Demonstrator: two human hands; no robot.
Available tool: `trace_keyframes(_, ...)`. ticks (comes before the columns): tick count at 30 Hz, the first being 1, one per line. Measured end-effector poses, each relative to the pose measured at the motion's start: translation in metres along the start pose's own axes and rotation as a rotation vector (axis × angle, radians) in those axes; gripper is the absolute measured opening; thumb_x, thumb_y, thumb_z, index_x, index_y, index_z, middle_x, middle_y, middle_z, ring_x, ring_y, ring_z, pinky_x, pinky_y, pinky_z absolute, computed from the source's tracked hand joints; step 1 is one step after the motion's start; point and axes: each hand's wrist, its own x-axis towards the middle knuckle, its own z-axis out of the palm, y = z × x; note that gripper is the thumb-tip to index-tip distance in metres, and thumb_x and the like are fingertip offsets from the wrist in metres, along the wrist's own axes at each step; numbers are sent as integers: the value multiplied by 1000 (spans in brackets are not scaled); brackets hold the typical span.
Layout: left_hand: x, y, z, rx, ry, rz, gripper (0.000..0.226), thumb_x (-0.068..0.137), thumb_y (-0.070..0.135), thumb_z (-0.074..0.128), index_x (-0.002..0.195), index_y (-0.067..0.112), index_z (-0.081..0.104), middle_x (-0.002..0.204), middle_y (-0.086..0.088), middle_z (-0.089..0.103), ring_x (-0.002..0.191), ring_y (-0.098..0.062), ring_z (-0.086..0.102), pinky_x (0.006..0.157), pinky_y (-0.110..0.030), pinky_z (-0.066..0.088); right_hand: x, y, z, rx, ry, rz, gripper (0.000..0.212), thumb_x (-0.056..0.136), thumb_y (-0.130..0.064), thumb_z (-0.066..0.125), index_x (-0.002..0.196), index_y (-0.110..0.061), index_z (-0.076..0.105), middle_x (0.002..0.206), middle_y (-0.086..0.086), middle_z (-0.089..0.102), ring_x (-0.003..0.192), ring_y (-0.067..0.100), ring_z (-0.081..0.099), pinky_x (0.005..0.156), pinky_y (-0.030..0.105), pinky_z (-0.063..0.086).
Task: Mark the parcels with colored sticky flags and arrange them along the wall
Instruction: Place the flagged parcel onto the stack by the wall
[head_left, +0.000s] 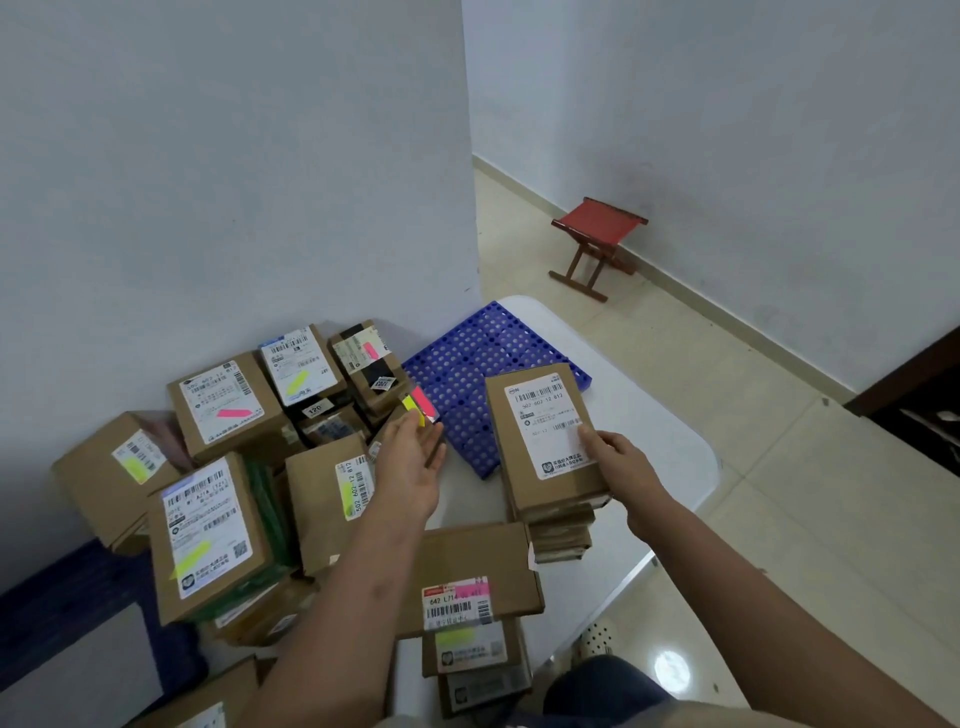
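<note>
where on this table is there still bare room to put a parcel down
Bare white table lies right of the parcel stack under the right hand. The blue perforated mat is mostly uncovered. Left, toward the wall, parcels crowd together.

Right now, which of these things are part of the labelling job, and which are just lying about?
Job: left hand holding flags; right hand gripping parcel; flagged parcels.
Lying about: stool; blue grid.
</note>
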Motion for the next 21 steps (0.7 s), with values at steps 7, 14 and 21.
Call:
trace_keyframes(7, -9, 3, -8, 223, -147, 87, 7, 93, 16, 66, 99, 13, 68, 88, -1, 68, 82, -10, 62, 81, -24, 52, -17, -40, 8, 7, 270, -371, 24, 93, -34, 62, 113, -22, 62, 115, -5, 65, 104, 10, 59, 82, 32, 52)
trace_keyframes(14, -33, -3, 2, 451, -283, 201, 16, 92, 18, 67, 102, 5, 70, 81, -2, 64, 80, -12, 58, 83, -28, 51, -50, -66, 58, -96, -129, -480, 11, 90, -25, 69, 93, -15, 66, 85, -5, 66, 78, 6, 61, 73, 20, 50)
trace_keyframes(21, -40, -3, -4, 486, -304, 222, 13, 92, 20, 67, 97, 9, 71, 79, 1, 65, 80, -11, 58, 83, -28, 51, -53, -62, 65, -45, -136, -448, 21, 89, -24, 70, 89, -4, 67, 82, 9, 66, 73, 10, 57, 69, 20, 50)
